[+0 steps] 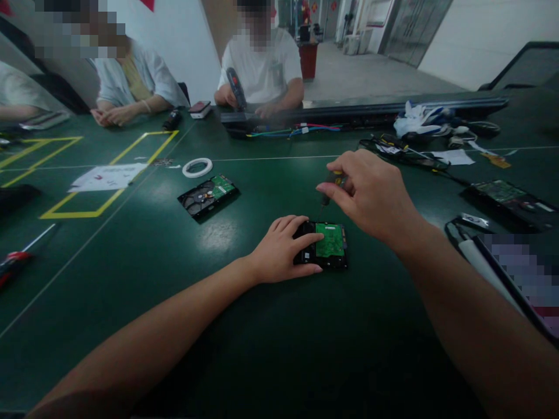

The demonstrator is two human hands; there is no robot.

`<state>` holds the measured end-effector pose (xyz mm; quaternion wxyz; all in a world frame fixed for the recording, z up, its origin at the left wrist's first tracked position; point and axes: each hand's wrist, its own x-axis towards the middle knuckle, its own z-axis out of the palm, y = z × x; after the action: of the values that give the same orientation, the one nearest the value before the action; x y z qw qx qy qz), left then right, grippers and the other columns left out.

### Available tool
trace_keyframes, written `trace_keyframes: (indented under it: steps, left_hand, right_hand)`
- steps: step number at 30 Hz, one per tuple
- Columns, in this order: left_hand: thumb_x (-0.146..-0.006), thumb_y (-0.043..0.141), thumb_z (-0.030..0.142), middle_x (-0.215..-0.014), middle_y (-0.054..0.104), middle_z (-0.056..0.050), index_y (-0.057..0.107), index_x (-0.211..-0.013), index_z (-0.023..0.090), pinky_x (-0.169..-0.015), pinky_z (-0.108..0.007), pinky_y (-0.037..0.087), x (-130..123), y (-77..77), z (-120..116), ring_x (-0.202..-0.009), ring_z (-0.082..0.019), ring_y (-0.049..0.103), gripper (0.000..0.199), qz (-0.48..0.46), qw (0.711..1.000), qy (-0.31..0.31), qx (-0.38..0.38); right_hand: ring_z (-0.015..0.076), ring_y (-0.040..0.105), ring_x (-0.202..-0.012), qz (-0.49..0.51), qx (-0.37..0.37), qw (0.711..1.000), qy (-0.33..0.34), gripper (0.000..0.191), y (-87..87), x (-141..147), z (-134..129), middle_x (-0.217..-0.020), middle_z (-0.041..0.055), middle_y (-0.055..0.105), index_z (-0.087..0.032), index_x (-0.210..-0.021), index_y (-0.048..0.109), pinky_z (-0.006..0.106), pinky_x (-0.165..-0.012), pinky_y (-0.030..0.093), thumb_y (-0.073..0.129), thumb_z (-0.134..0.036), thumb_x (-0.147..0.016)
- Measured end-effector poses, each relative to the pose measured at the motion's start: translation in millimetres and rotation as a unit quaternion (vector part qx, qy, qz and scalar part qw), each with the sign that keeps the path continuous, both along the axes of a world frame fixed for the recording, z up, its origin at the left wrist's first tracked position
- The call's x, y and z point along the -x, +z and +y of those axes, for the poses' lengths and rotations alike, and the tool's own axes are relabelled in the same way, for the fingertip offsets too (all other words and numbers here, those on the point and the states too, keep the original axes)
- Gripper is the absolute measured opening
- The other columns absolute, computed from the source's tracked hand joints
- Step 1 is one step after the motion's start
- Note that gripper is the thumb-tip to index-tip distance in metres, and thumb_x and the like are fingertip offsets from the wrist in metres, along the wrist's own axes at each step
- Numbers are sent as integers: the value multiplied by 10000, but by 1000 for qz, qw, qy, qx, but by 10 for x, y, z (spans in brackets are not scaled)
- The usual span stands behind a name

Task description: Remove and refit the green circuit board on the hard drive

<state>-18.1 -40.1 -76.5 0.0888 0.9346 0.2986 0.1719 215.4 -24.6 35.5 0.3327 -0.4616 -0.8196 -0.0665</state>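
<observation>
A hard drive (334,247) lies on the green table with its green circuit board facing up. Across its left part rests my left hand (283,250), thumb along the near edge, index finger on the board and the other fingers at the far edge, gripping it. Above the drive's far edge, my right hand (367,192) is closed around the yellow and dark handle of a screwdriver (325,201). The screwdriver's thin shaft points down at the far edge; whether its tip touches a screw is too small to tell.
A second hard drive (208,196) and a roll of white tape (197,167) lie to the left. Another drive (510,201) and a cable tangle (406,152) are at right. A red-handled screwdriver (17,262) lies far left. Across the table, a person (262,70) holds a power screwdriver (236,87).
</observation>
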Motion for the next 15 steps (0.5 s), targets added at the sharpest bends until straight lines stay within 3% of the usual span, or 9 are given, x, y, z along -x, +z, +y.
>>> trace_keyframes:
  steps: [7, 12, 15]
  left_hand:
    - [-952, 631, 743, -1612, 429, -174, 573, -1529, 297, -1213, -648, 356, 5, -15, 9, -1486, -418, 413, 732, 5, 1000, -2, -6]
    - [-945, 650, 734, -1609, 442, -168, 571, -1527, 304, -1207, -661, 358, 3, -5, 5, -1483, -425, 416, 728, -1, 1000, 0, 0]
    - [-946, 651, 730, -1609, 446, -170, 576, -1522, 300, -1203, -666, 359, 2, 5, 1, -1477, -429, 421, 723, -1, 1000, -2, 1]
  right_hand:
    - [278, 612, -853, -34, -20, 998, -54, 292, -9, -12, -12, -974, 104, 686, -215, -1037, 658, 402, -736, 468, 798, -440, -913]
    - [274, 646, -869, -17, -5, 1000, 9, 161, 7, 0, -11, -997, 85, 720, -245, -1092, 663, 410, -762, 492, 712, -331, -966]
    - [260, 668, -848, 7, 28, 999, 35, 205, 3, -10, -3, -987, 69, 738, -239, -1159, 644, 396, -747, 494, 656, -222, -955]
